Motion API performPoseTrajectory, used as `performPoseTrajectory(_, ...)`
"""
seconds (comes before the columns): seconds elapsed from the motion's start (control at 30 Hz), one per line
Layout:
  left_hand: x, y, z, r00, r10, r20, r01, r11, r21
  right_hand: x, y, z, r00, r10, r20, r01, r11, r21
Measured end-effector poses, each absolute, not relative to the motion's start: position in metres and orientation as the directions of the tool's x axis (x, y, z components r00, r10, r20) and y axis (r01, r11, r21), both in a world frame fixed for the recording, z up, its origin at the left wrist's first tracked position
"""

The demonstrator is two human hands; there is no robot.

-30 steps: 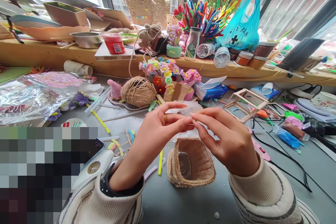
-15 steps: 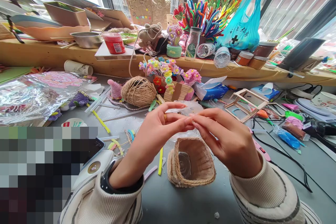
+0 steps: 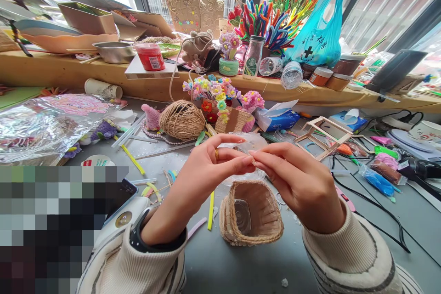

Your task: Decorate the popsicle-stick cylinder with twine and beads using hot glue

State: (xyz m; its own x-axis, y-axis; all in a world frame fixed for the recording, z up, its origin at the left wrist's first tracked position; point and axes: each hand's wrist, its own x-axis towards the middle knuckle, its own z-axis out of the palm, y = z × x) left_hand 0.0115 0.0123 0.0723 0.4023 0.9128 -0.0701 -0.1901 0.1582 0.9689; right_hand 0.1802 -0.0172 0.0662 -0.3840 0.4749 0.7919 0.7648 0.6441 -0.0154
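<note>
My left hand (image 3: 220, 158) and my right hand (image 3: 296, 174) meet at the fingertips in mid-air. Both are pinched closed around something tiny and pale that I cannot make out. Just below them a small woven basket (image 3: 225, 220) with a twisted rope rim lies tipped, its opening facing me. A clear round disc shows inside it. Behind my fingers rests a translucent plastic bag (image 3: 257, 141), partly hidden by the hands. A ring is on a finger of my left hand.
A ball of twine (image 3: 182, 120) and crocheted flowers (image 3: 213, 89) stand behind my hands. To the right are a wooden frame (image 3: 324, 135), a blue tissue pack (image 3: 279, 117) and a black cable (image 3: 375, 225). A phone (image 3: 127, 188) lies left. Jars and pipe cleaners line the shelf (image 3: 220, 83).
The fingers of my right hand have shifted slightly and closed together more against my left fingertips. The basket and the other things have stayed where they were.
</note>
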Motion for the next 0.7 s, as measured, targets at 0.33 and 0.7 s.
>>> performPoseTrajectory(0.33,0.0116,0.0119,0.0706,0.391,0.920,-0.029,-0.197,0.114,0.974,0.1786,-0.0167,0.0675,-0.363,0.477,0.800,0.776,0.631,-0.024)
performPoseTrajectory(0.7,0.0129,0.0117,0.0691,0.319,0.948,-0.012,-0.203,0.081,0.976,0.1769,-0.0162,0.0678,-0.325,0.485,0.812,0.781,0.622,-0.059)
